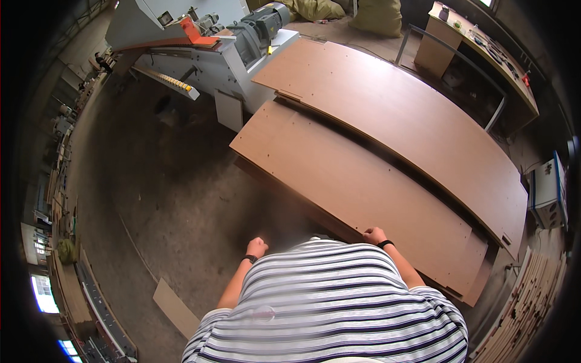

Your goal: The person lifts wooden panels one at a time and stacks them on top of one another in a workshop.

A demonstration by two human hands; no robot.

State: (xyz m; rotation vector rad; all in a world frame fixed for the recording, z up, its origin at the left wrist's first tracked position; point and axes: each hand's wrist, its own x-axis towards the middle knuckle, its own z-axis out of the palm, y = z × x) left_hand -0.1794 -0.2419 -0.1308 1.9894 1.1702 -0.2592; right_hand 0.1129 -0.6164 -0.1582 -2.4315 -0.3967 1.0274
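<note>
My left hand (257, 247) is curled into a loose fist over the concrete floor, apart from the boards, with nothing showing in it. A dark band circles that wrist. My right hand (375, 235) is also closed, at the near edge of a long brown wooden panel (339, 175); whether it touches the panel I cannot tell. This panel lies on top of a stack and has small drilled holes. Beyond it, across a dark gap, lies a second stack topped by a similar brown panel (393, 109).
A grey machine with a motor (260, 27) stands beyond the panels. At the far right are a workbench (484, 45) with tools and a metal frame (496, 112). Wooden strips (514, 308) lie at the lower right. A thin board (172, 305) rests on the floor (181, 212).
</note>
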